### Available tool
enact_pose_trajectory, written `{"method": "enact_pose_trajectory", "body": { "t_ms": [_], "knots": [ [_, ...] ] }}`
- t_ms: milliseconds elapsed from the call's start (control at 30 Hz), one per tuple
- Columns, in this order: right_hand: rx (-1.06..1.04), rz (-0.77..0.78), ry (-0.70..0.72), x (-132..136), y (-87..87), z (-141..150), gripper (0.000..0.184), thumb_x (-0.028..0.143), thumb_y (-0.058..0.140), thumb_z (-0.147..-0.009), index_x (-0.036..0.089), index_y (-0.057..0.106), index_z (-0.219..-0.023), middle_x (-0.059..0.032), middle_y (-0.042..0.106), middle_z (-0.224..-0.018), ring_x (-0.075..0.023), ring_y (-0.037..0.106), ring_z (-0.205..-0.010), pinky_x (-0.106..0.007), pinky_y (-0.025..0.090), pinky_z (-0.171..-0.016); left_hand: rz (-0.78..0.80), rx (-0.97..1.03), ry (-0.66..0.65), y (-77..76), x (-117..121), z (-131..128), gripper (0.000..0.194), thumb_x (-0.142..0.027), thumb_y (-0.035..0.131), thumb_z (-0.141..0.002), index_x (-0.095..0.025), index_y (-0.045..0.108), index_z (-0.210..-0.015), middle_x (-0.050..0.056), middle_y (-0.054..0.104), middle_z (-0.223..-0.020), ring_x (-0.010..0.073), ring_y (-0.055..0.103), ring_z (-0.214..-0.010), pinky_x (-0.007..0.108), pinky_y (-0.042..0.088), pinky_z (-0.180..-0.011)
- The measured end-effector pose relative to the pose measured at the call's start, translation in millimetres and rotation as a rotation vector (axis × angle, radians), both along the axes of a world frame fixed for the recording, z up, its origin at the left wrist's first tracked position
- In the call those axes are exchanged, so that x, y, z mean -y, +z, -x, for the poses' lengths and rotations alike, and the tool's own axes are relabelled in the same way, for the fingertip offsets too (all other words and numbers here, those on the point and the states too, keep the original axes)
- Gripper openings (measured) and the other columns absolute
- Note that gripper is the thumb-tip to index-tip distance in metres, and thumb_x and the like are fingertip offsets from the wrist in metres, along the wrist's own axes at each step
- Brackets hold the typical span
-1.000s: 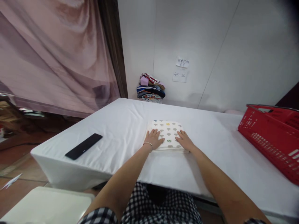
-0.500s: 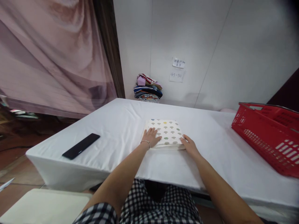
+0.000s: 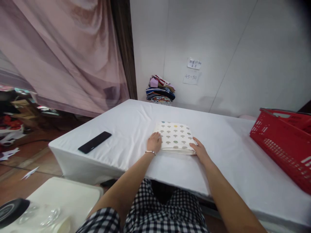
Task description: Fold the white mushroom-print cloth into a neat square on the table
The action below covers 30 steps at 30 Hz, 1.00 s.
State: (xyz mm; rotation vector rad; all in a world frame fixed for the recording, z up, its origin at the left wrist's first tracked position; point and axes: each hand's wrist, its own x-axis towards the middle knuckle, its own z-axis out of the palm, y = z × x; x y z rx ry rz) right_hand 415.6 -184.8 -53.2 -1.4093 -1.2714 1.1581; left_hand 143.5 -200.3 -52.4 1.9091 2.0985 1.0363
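Cloth, folded, lies mid-counter, seemingly being steadied, left hand pressed together along its left side, right hand spread at its near right corner, any pinch unclear.

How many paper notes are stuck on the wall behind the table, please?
2: the upper note carries handwritten characters; the lower note, reading 45-50, is just beneath it. Both are on the white wall, right of the stacked cloths.

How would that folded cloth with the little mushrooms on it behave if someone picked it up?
The folded cloth would probably be floppy, since its edges look soft and layered. Lifted by one corner, it might unfold, as nothing visible ties it. It seems unlikely to roll or tip, lying flat and low on the table.
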Motion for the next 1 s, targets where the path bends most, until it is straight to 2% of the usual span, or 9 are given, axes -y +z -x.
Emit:
{"method": "enact_pose_trajectory", "body": {
  "t_ms": [100,233,433,567,667,833,1000],
  "knots": [
    [0.038,-0.031,-0.022,2.3,1.1,-0.4,0.065,0.040,0.066,-0.066,0.022,0.050,-0.126,-0.0033,0.066,-0.100,-0.0203,0.062,-0.086,-0.027,0.050,-0.073,0.029,0.165,0.110,-3.1,7.2,8.4,0.034,-0.028,0.045,-0.083,-0.018,0.056,-0.113,0.006,0.054,-0.126,0.0192,0.047,-0.116,0.034,0.036,-0.100],
    [0.047,-0.019,-0.045,8.7,8.9,2.4,0.064,0.042,0.064,-0.067,0.021,0.050,-0.126,-0.0048,0.064,-0.108,-0.0219,0.062,-0.089,-0.028,0.051,-0.070,0.078,0.306,0.218,-2.3,17.1,15.8,0.033,-0.039,0.048,-0.080,-0.017,0.059,-0.104,0.008,0.062,-0.107,0.0193,0.058,-0.096,0.031,0.044,-0.085],
    [0.086,-0.024,-0.050,13.2,10.1,4.4,0.066,0.047,0.061,-0.069,0.019,0.048,-0.128,-0.0066,0.064,-0.104,-0.0216,0.063,-0.080,-0.027,0.052,-0.058,0.070,0.168,0.283,2.2,34.8,16.1,0.033,-0.050,0.049,-0.075,-0.018,0.057,-0.078,0.007,0.060,-0.087,0.0206,0.055,-0.084,0.032,0.043,-0.077],
    [0.094,-0.050,-0.065,11.2,5.8,3.9,0.064,0.045,0.062,-0.068,0.019,0.051,-0.125,-0.0062,0.064,-0.106,-0.0215,0.062,-0.086,-0.027,0.052,-0.066,0.115,0.054,0.256,4.5,36.3,15.8,0.032,-0.046,0.045,-0.079,-0.020,0.051,-0.063,0.007,0.056,-0.077,0.0208,0.053,-0.080,0.032,0.040,-0.075],
    [0.064,-0.050,-0.092,10.9,5.0,5.1,0.064,0.043,0.064,-0.066,0.019,0.053,-0.123,-0.0059,0.067,-0.097,-0.0218,0.063,-0.082,-0.029,0.051,-0.068,0.123,0.041,0.270,4.2,34.2,15.6,0.029,-0.042,0.044,-0.080,-0.020,0.049,-0.062,0.006,0.056,-0.075,0.0202,0.052,-0.078,0.031,0.039,-0.074],
    [-0.020,-0.024,-0.118,13.4,8.1,8.2,0.066,0.040,0.067,-0.063,0.017,0.052,-0.123,-0.0042,0.067,-0.079,-0.0201,0.063,-0.067,-0.028,0.050,-0.059,0.122,0.074,0.281,4.4,35.0,15.5,0.026,-0.039,0.043,-0.081,-0.020,0.049,-0.065,0.005,0.056,-0.075,0.0192,0.052,-0.077,0.030,0.039,-0.072],
    [0.075,-0.032,-0.112,13.9,6.3,7.6,0.065,0.045,0.063,-0.065,0.017,0.052,-0.123,-0.0040,0.065,-0.080,-0.0185,0.061,-0.063,-0.028,0.049,-0.054,0.106,0.078,0.246,3.1,36.3,17.0,0.030,-0.043,0.042,-0.082,-0.019,0.052,-0.067,0.006,0.057,-0.077,0.0190,0.053,-0.080,0.030,0.038,-0.074]
  ]
}}
